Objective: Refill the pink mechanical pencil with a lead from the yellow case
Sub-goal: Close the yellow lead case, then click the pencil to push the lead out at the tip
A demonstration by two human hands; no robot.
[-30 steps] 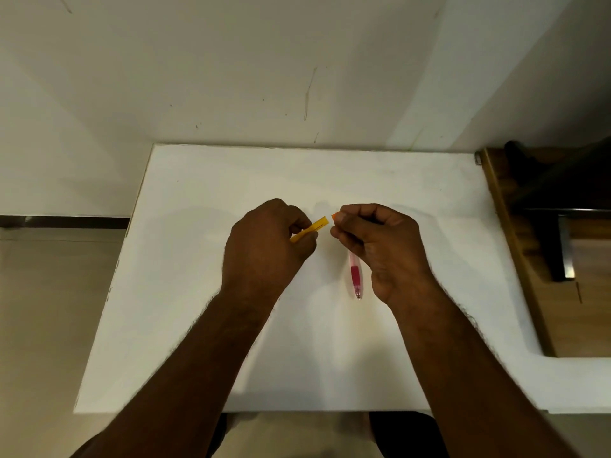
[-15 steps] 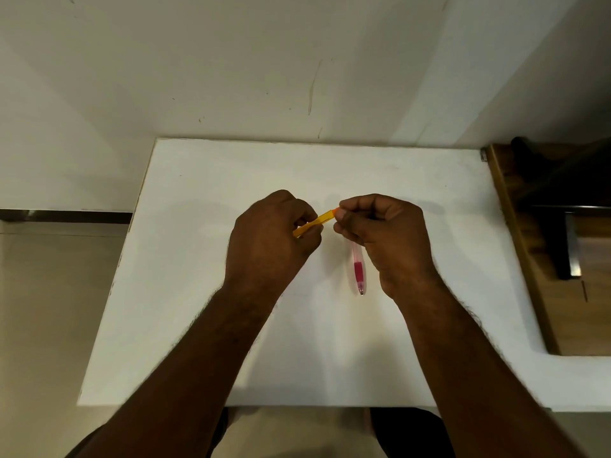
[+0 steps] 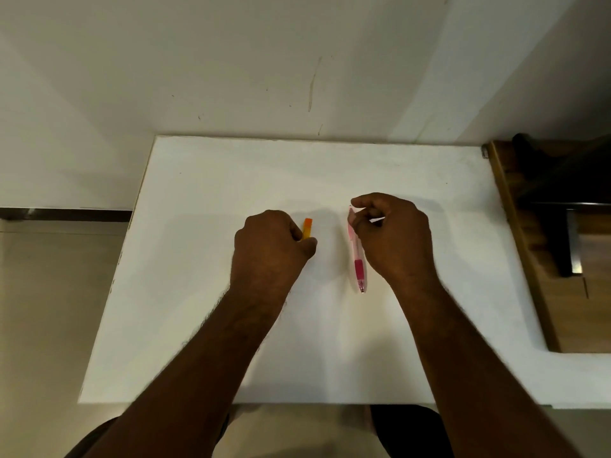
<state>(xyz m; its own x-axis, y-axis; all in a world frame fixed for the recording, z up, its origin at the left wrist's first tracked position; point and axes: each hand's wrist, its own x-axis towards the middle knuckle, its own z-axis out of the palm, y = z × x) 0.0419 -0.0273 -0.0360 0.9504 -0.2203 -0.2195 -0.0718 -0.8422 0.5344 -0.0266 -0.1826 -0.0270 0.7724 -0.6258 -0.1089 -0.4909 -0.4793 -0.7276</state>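
A person's two bare hands work over a white table (image 3: 205, 180), the refill seemingly at an early-to-middle stage. The left hand (image 3: 269, 249) is curled closed around the yellow case (image 3: 307, 228), only the case's orange-tipped far end showing past the knuckles; whether its cap is on or off cannot be told. The right hand (image 3: 393, 233) hovers at the far end of the pink mechanical pencil (image 3: 356, 256), thumb and forefinger drawn together in a fine pinch just beside that end; whether they hold a lead, or the pencil's cap, is too small to make out. Judging by this, a lead may be out of the case and on its way into the barrel, but no lead can be confirmed inside, and closing the pencil and the case would remain. The pencil lies near the middle of the table, running from far edge toward near edge, tip pointing at the near edge, well apart from all four corners. It shows a pale translucent pink barrel, a deeper pink grip near the tip and a small metallic point. The case sits just to its left, apart from it.
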